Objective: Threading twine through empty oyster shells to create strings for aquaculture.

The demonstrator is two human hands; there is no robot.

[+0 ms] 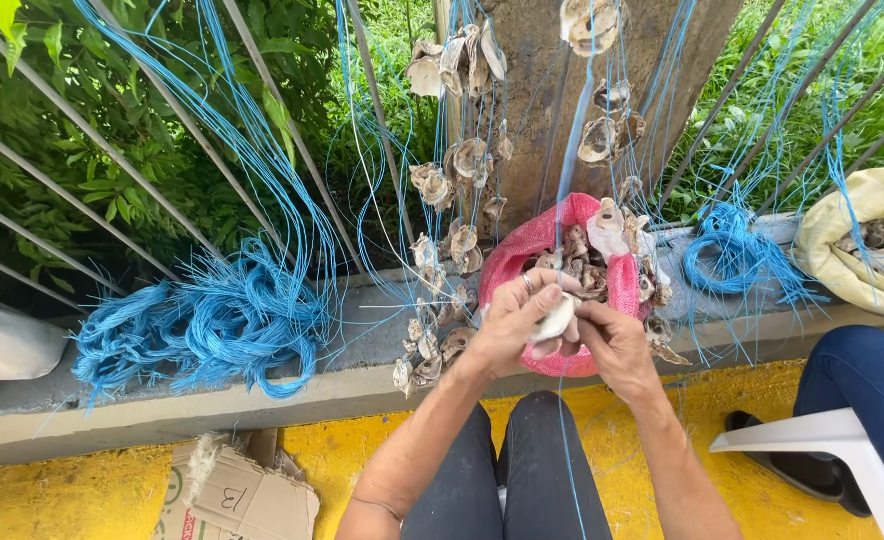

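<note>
My left hand [514,322] and my right hand [614,340] meet in front of me, both closed on one pale oyster shell [554,322]. A taut blue string [565,180] runs up from the shell to the railing above. Just behind my hands a pink mesh sack [532,245] full of shells leans on the concrete ledge [292,395]. Strands of threaded shells [440,190] hang from the railing to the left of the sack.
A big bundle of loose blue string [212,320] lies on the ledge at left, a smaller one [727,255] at right. A yellowish sack of shells [867,240] sits far right. Another person's leg [867,385], a white plastic chair [832,445] and cardboard [242,495] are nearby.
</note>
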